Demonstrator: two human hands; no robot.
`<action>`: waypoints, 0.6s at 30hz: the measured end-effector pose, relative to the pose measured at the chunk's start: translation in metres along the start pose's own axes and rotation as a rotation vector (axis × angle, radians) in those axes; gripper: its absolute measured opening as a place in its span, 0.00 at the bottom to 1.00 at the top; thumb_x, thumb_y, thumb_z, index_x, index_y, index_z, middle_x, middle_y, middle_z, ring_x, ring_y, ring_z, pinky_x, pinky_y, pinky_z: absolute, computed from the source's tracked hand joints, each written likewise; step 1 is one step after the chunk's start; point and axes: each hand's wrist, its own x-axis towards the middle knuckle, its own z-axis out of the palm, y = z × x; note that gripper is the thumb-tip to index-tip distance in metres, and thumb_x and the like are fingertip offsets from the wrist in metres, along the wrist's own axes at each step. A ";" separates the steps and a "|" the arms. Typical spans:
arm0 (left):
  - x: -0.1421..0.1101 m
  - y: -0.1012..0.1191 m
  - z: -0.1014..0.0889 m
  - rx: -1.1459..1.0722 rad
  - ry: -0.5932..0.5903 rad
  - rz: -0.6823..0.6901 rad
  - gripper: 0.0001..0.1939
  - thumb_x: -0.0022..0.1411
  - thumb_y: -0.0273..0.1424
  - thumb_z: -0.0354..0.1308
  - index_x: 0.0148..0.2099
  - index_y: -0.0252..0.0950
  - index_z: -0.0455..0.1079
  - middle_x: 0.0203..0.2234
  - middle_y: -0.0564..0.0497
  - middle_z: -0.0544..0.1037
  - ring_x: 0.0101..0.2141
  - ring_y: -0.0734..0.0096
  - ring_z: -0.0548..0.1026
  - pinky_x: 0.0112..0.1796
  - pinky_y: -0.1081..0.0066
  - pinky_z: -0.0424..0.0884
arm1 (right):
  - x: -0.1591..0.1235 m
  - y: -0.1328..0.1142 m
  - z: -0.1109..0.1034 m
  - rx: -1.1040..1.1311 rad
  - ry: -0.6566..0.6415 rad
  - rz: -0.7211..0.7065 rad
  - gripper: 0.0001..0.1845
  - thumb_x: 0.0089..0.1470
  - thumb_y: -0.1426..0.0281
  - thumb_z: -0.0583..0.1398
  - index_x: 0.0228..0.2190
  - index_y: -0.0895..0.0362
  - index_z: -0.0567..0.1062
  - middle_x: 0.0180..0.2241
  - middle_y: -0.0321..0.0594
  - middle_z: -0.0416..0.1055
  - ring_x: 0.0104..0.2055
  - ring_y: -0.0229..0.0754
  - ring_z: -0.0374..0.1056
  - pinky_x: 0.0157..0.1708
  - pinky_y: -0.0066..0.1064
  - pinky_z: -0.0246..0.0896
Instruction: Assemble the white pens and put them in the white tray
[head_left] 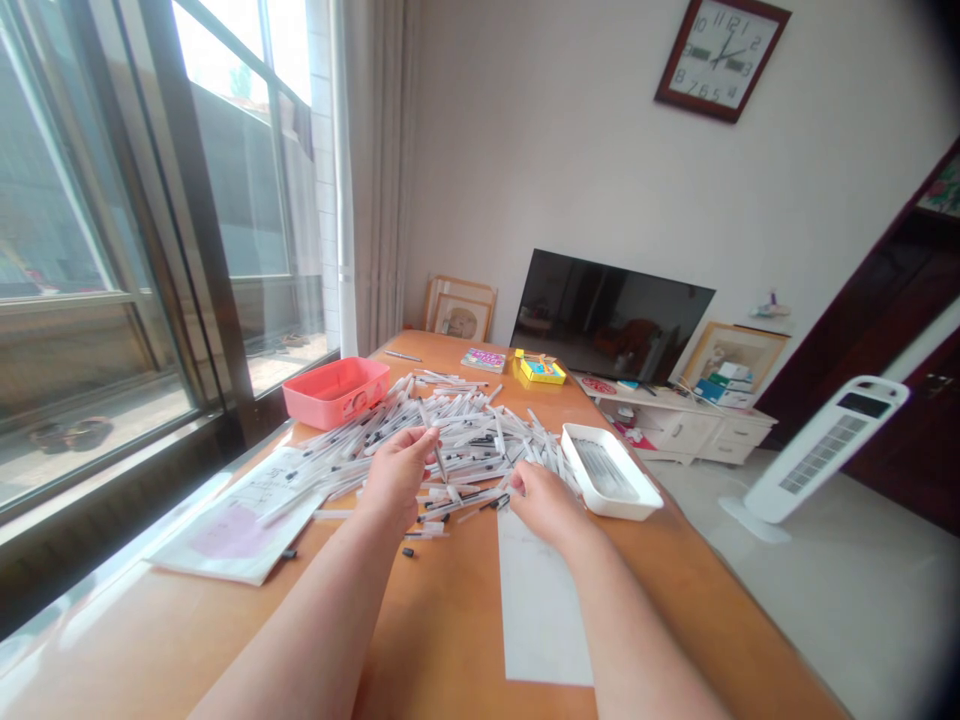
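A large heap of thin white pens with black parts point(457, 440) lies loose across the orange wooden table point(442, 640). My left hand point(397, 475) sits at the heap's near edge, its fingertips pinching a white pen point(439, 464) that points downward. My right hand point(544, 503) rests lower right of the heap, fingers curled toward a pen with a black end point(498, 501). Whether it holds that pen is hidden by the fingers. To its right stands a white rectangular tray point(609, 470) with several pens lying side by side inside. A white paper strip point(541, 605) lies under my right wrist.
A coral plastic case point(335, 392) stands behind the heap, by the window. Printed sheets point(240, 522) and small black caps lie at the left. A yellow box point(540, 368), a colourful booklet point(484, 360) and a leaning television point(611, 315) are beyond.
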 end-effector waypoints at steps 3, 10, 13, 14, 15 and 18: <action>0.000 0.000 0.000 -0.008 0.001 0.013 0.21 0.46 0.47 0.70 0.34 0.37 0.72 0.25 0.55 0.72 0.27 0.76 0.67 0.31 0.73 0.60 | 0.002 -0.006 0.000 0.209 0.068 0.020 0.14 0.49 0.73 0.59 0.40 0.53 0.75 0.31 0.35 0.71 0.32 0.39 0.66 0.30 0.28 0.54; 0.000 0.001 0.004 -0.125 0.015 0.022 0.23 0.42 0.44 0.73 0.31 0.36 0.66 0.24 0.56 0.70 0.26 0.75 0.71 0.29 0.74 0.64 | -0.003 -0.036 -0.003 1.136 0.001 0.250 0.13 0.47 0.65 0.66 0.35 0.57 0.74 0.31 0.40 0.76 0.34 0.41 0.74 0.35 0.32 0.69; -0.001 0.002 0.005 -0.164 0.009 0.010 0.23 0.44 0.42 0.73 0.32 0.36 0.65 0.25 0.55 0.72 0.27 0.74 0.73 0.31 0.73 0.66 | -0.004 -0.042 -0.004 1.338 -0.042 0.317 0.15 0.46 0.64 0.69 0.34 0.58 0.74 0.32 0.43 0.78 0.33 0.39 0.74 0.35 0.29 0.70; -0.001 0.002 0.006 -0.177 0.005 0.002 0.22 0.45 0.42 0.72 0.32 0.36 0.65 0.25 0.54 0.73 0.28 0.74 0.74 0.31 0.72 0.67 | -0.004 -0.044 -0.004 1.384 -0.050 0.331 0.16 0.46 0.64 0.70 0.34 0.58 0.74 0.32 0.43 0.78 0.32 0.37 0.74 0.34 0.27 0.70; -0.002 0.002 0.006 -0.188 0.001 -0.007 0.22 0.46 0.41 0.72 0.32 0.36 0.64 0.25 0.53 0.74 0.28 0.73 0.74 0.32 0.72 0.68 | -0.004 -0.044 -0.003 1.425 -0.054 0.345 0.16 0.46 0.65 0.70 0.34 0.58 0.74 0.31 0.43 0.78 0.31 0.36 0.73 0.32 0.25 0.70; -0.005 0.004 0.008 -0.219 -0.013 -0.024 0.20 0.49 0.39 0.71 0.32 0.35 0.64 0.26 0.52 0.75 0.29 0.73 0.76 0.34 0.71 0.69 | -0.003 -0.046 -0.002 1.545 -0.069 0.362 0.15 0.44 0.69 0.71 0.33 0.57 0.73 0.31 0.42 0.78 0.32 0.36 0.74 0.33 0.24 0.70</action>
